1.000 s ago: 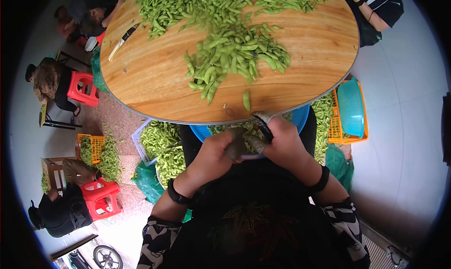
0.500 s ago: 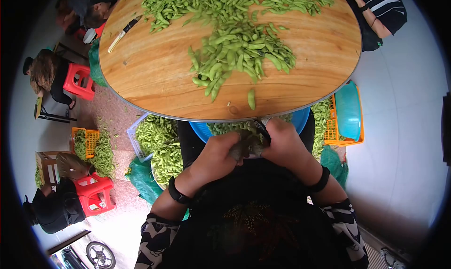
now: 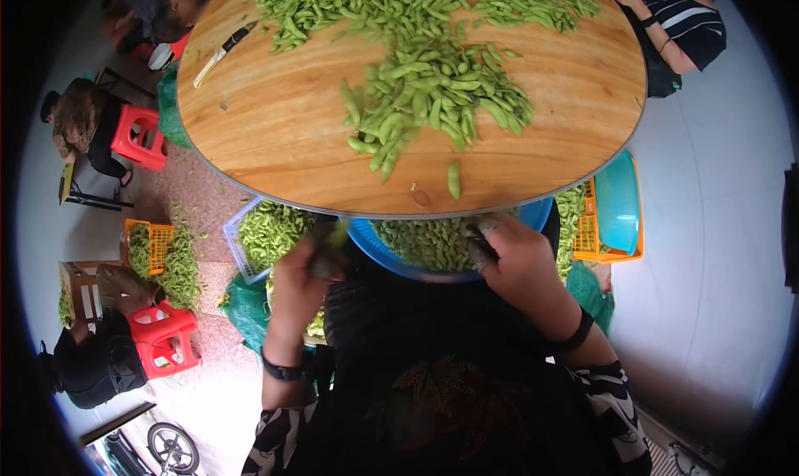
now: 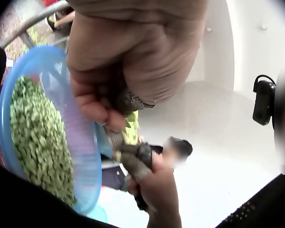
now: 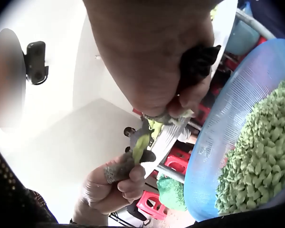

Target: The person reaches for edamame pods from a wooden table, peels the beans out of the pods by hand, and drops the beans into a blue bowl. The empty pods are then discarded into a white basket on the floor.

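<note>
My left hand (image 3: 304,276), drawn out to the left of the basket, pinches a green bean pod (image 5: 141,148) between thumb and finger in the right wrist view. Over the right side of the basket my right hand (image 3: 524,255) grips a black-handled tool (image 5: 198,61), most of it hidden in the palm. Worn grey covers (image 5: 119,171) wrap the fingers and thumbs. Between my legs sits a blue mesh basket (image 5: 194,180) holding shelled green beans (image 5: 256,175). The two hands are apart.
The round wooden table (image 3: 283,126) in front bears heaped pods (image 3: 433,93) and a knife (image 3: 223,56) at left. Pods fill a white crate (image 3: 237,235) at my left. An orange crate (image 3: 587,235) with a turquoise basket (image 3: 617,201) stands right. Red stools (image 3: 137,139) and seated people are farther left.
Both hands were together over the basket. My left hand has swung away left with the pod, uncovering the beans, while the right has shifted slightly right. The view has tilted a little.
</note>
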Motion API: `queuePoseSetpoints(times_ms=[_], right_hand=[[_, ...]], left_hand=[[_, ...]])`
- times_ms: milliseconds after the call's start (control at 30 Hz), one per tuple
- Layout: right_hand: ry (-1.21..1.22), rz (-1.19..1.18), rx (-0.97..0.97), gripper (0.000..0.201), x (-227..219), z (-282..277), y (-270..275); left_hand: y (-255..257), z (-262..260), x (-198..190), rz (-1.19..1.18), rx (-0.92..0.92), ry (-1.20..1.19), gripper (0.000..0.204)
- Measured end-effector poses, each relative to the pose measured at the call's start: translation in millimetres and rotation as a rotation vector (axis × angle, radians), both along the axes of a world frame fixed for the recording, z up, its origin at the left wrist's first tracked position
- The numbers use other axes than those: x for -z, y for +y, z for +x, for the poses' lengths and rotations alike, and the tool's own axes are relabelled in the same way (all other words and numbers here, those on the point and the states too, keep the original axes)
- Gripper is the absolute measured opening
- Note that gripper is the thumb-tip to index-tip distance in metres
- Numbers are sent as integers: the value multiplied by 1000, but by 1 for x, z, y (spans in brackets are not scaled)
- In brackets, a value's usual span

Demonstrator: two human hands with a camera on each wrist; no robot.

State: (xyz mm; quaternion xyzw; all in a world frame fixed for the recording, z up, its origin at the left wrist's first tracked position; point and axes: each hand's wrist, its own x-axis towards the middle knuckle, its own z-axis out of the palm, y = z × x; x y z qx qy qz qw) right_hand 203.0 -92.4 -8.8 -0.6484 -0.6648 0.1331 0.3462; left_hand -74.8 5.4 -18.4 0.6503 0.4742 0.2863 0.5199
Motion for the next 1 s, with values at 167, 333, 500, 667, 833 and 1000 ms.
queuePoseSetpoints(times_ms=[167,333,500,667,833,1000], right_hand=[[-217,-109,118,21,-7,12,17],[-191,-124,196,30,-15,4,66],[-200,-316,197,30,-21,4,78],[632,-459,-4,20,-20,1,43],[644,-196,-89,29,1,4,24],[450,-184,-135,32,-3,-2,8]], left_hand=[[24,-80,21,241,-269,515,32],[36,-67,23,951,-338,905,35],[4,14,-15,630,2,292,27],[-3,75,-2,93,345,-87,18],[-4,94,-2,-351,430,-356,9],[-4,94,-4,-304,288,-353,9]])
